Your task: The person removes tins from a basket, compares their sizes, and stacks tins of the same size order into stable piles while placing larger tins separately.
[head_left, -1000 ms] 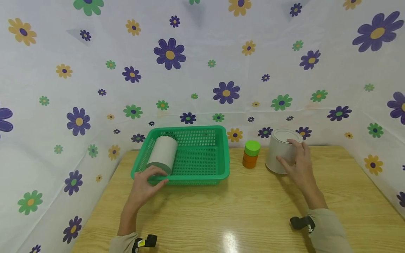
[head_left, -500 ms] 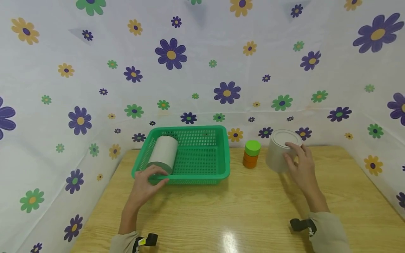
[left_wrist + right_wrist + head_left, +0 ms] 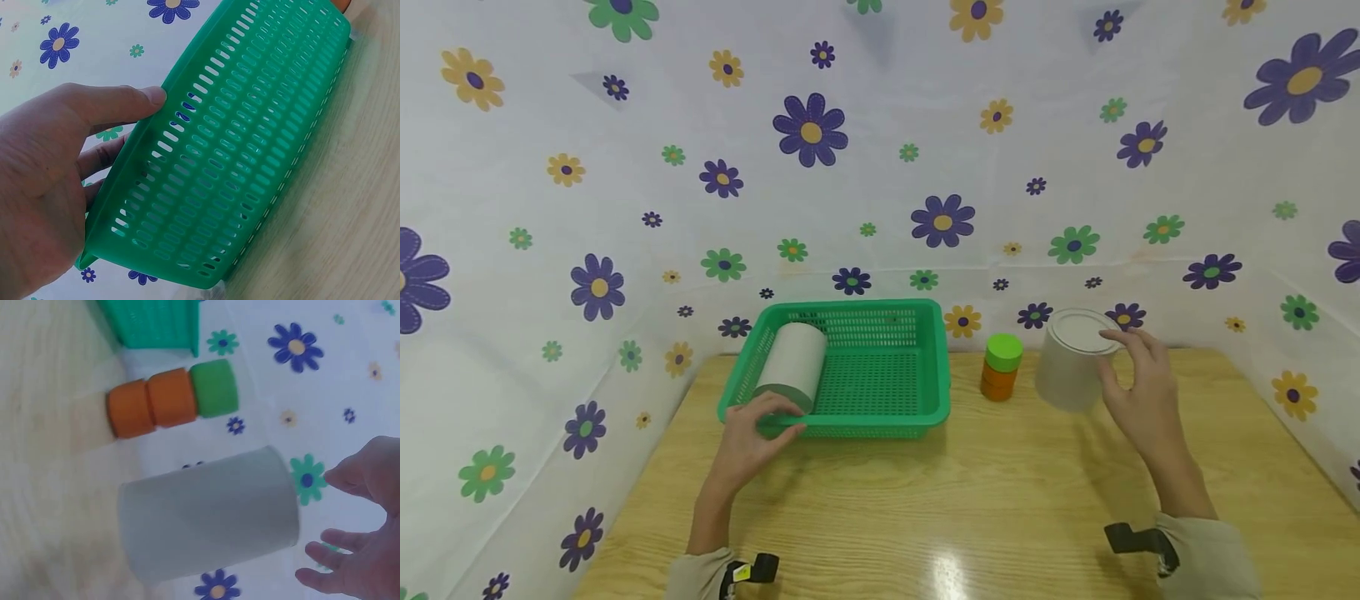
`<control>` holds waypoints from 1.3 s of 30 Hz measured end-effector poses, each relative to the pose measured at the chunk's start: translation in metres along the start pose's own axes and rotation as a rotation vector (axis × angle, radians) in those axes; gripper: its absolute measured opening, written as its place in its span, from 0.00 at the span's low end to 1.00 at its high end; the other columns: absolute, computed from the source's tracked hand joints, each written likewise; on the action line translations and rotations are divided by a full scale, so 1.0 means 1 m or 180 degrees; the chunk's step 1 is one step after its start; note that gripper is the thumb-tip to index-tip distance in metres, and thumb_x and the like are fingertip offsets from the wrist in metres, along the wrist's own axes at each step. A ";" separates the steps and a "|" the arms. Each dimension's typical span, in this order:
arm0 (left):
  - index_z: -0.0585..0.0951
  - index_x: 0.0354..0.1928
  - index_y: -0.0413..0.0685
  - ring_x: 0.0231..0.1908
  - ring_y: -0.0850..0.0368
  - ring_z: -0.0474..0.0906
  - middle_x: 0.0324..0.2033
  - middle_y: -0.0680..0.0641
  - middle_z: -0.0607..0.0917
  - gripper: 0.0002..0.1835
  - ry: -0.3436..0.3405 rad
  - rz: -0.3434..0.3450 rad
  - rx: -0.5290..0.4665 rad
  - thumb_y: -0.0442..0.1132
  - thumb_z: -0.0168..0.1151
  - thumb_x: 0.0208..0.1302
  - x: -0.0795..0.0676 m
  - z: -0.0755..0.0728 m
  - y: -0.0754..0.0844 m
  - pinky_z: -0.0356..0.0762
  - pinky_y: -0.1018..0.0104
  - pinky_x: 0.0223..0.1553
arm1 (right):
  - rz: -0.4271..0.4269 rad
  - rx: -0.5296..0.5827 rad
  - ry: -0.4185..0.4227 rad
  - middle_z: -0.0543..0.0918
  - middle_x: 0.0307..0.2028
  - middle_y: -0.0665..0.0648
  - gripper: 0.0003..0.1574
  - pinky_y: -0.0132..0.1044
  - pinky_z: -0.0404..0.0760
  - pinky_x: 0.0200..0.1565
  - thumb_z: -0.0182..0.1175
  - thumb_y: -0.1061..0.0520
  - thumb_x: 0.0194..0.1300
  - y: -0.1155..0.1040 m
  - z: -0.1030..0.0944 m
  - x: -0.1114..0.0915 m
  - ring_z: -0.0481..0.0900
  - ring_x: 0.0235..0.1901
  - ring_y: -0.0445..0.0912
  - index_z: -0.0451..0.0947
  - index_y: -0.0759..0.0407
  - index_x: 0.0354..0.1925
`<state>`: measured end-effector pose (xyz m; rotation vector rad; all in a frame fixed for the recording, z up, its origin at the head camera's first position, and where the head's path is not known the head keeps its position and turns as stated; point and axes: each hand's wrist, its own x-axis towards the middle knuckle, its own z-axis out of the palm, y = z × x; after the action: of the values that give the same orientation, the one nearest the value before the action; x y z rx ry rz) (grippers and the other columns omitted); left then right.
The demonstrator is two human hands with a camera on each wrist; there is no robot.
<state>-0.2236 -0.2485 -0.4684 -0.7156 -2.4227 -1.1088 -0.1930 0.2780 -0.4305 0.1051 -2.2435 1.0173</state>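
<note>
In the head view my left hand [image 3: 748,446] grips the near rim of a green plastic basket [image 3: 865,422] at its left end. Up close in the left wrist view, the thumb lies over the rim of the basket [image 3: 206,150] and fingers reach behind it. A white cylinder [image 3: 793,362] lies on its side in the basket's left part. On the right a pale grey can [image 3: 1066,375] stands upright on the table. Beside its upper edge is my right hand [image 3: 1142,400]; the right wrist view shows its spread fingers [image 3: 331,540] apart from the can [image 3: 209,515].
An orange jar with a green lid [image 3: 1002,367] stands between the basket and the can. Behind everything hangs a white sheet [image 3: 880,192] with printed flowers, which also closes off both sides of the wooden table [image 3: 955,500].
My right hand has come away from the can and moved to the right; earlier its fingers lay at the can's top and side. My left hand keeps its hold on the basket rim.
</note>
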 end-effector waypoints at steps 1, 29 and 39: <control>0.88 0.39 0.57 0.44 0.56 0.81 0.40 0.59 0.86 0.11 0.0004 -0.0001 -0.0004 0.37 0.79 0.56 0.000 0.000 0.000 0.52 0.49 0.49 | -0.0002 -0.0006 -0.0006 0.68 0.65 0.77 0.22 0.76 0.59 0.61 0.61 0.68 0.68 -0.005 -0.002 0.001 0.63 0.68 0.73 0.77 0.67 0.60; 0.88 0.38 0.56 0.43 0.57 0.81 0.38 0.59 0.86 0.11 0.0038 0.0068 0.0021 0.36 0.79 0.55 0.000 0.000 0.002 0.54 0.52 0.47 | -0.0183 0.0696 -0.1027 0.79 0.60 0.66 0.24 0.64 0.79 0.50 0.62 0.68 0.70 -0.071 0.060 0.000 0.79 0.55 0.66 0.75 0.63 0.63; 0.88 0.39 0.51 0.43 0.57 0.81 0.39 0.59 0.86 0.10 0.0021 0.0042 0.0046 0.36 0.79 0.56 -0.001 0.001 0.003 0.53 0.51 0.46 | -0.0050 0.1133 -0.1407 0.78 0.62 0.63 0.30 0.60 0.77 0.57 0.63 0.62 0.72 -0.099 0.098 -0.003 0.79 0.59 0.61 0.70 0.56 0.69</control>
<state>-0.2213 -0.2464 -0.4673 -0.7210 -2.4148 -1.0856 -0.2113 0.1409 -0.4159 0.5483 -2.4088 1.4934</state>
